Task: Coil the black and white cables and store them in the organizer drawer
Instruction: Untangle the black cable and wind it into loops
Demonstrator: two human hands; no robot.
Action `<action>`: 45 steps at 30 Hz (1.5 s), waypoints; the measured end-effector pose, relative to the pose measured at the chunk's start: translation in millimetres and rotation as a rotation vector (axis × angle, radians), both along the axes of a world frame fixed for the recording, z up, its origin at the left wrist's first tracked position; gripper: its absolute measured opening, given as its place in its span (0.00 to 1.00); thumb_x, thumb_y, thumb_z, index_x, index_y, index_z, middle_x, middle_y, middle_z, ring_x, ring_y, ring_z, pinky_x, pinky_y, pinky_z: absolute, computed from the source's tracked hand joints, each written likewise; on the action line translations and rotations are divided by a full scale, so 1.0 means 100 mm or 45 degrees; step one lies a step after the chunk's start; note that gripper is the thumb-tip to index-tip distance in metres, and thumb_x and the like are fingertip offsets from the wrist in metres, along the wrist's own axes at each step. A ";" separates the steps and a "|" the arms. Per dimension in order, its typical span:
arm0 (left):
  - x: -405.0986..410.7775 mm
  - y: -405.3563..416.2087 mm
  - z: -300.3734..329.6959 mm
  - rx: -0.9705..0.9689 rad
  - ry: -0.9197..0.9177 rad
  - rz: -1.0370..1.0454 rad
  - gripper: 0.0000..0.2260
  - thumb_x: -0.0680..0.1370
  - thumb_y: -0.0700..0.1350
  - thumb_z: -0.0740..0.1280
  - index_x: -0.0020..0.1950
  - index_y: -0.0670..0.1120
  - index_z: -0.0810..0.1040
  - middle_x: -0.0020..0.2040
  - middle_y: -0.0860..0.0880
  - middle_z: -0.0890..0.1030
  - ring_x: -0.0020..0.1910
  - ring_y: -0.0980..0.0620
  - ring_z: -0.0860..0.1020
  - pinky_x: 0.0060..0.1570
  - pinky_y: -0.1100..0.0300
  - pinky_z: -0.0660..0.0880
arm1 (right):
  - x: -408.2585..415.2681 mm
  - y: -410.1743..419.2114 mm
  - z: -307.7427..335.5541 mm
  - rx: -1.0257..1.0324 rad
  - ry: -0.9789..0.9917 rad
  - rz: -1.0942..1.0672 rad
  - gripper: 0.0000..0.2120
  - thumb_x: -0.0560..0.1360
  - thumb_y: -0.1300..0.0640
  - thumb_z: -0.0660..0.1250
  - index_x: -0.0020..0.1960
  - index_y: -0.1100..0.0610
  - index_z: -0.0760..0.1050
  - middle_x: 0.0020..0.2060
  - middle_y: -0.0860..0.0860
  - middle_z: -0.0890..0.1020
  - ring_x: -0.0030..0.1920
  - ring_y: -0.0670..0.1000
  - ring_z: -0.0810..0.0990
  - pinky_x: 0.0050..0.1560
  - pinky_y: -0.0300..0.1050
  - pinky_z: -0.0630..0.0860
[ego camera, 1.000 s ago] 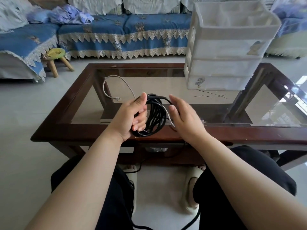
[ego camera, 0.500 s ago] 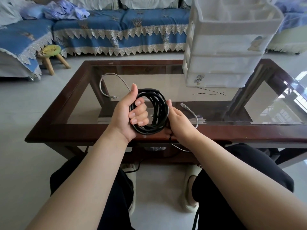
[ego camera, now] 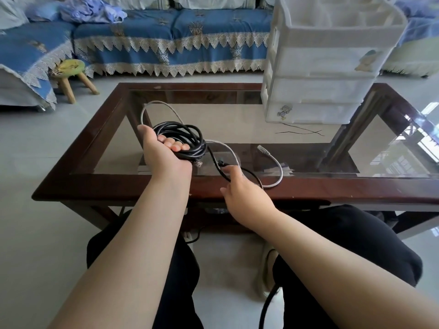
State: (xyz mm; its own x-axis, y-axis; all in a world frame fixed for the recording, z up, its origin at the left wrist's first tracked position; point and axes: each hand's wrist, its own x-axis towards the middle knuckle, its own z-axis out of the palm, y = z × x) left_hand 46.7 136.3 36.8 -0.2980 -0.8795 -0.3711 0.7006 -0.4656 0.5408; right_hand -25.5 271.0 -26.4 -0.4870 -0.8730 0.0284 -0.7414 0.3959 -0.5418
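Black cable (ego camera: 183,136), wound into a loose coil, sits in the left hand (ego camera: 164,153), whose fingers curl up through the loops and grip them above the near left part of the glass table top. One strand of this cable runs from the coil toward the near right, where the right hand (ego camera: 240,186) pinches it between thumb and fingertips over the table's near wooden rail; more black cable hangs down between the person's knees. White cable (ego camera: 275,162) lies uncoiled on the glass: one end loops on the far side of the coil, the middle passes behind the coil and the right hand, and the other end curves out to the right, its clear plug resting on the glass. Coffee table (ego camera: 99,186), dark wood frame with a glass top, spans the middle of the view. White plastic organizer (ego camera: 320,91) with stacked drawers stands on the far right part of the table, well apart from both hands; its drawers are pushed in and its top tray is open to view. Two thin dark wires (ego camera: 299,131) lie crossed on the glass just in front of the organizer, between it and the hands. Beyond the table, a sofa (ego camera: 166,34) with blue lace-edged covers lines the far wall, and a small wooden stool (ego camera: 71,77) with a green seat stands on the floor at the far left.
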 end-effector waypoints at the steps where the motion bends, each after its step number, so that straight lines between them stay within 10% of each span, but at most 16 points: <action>1: 0.00 -0.01 0.00 -0.013 -0.027 0.035 0.23 0.80 0.61 0.58 0.32 0.48 0.62 0.24 0.53 0.62 0.21 0.56 0.60 0.25 0.65 0.64 | 0.00 0.02 0.00 0.002 0.032 -0.003 0.18 0.80 0.54 0.59 0.68 0.53 0.61 0.52 0.53 0.78 0.46 0.60 0.80 0.40 0.50 0.76; 15: -0.02 0.03 0.11 -0.501 -0.426 0.199 0.20 0.80 0.58 0.60 0.36 0.45 0.65 0.23 0.53 0.61 0.21 0.54 0.60 0.24 0.60 0.64 | -0.07 0.10 0.26 0.117 0.234 0.332 0.16 0.80 0.56 0.56 0.67 0.45 0.68 0.56 0.48 0.80 0.52 0.55 0.79 0.47 0.49 0.76; 31: -0.14 0.19 -0.09 -1.047 -0.951 -0.022 0.22 0.81 0.59 0.58 0.35 0.45 0.67 0.20 0.54 0.68 0.18 0.56 0.68 0.26 0.60 0.70 | -0.34 0.18 0.52 -0.028 -0.294 0.429 0.09 0.80 0.60 0.59 0.56 0.53 0.77 0.33 0.44 0.78 0.31 0.38 0.73 0.38 0.28 0.69; 39: -0.23 0.28 -0.26 -0.827 -1.121 -0.541 0.37 0.80 0.65 0.41 0.44 0.39 0.78 0.22 0.47 0.69 0.21 0.52 0.69 0.32 0.56 0.69 | -0.36 0.15 0.55 -0.160 -0.114 0.331 0.06 0.79 0.54 0.61 0.50 0.53 0.77 0.32 0.43 0.78 0.34 0.44 0.77 0.40 0.43 0.75; 45: -0.24 0.39 -0.27 -0.521 -1.009 -0.911 0.37 0.80 0.66 0.45 0.22 0.44 0.70 0.19 0.47 0.68 0.19 0.50 0.67 0.30 0.57 0.67 | -0.36 0.05 0.53 -0.181 0.345 0.191 0.13 0.81 0.48 0.55 0.53 0.54 0.74 0.44 0.50 0.82 0.44 0.54 0.79 0.39 0.47 0.68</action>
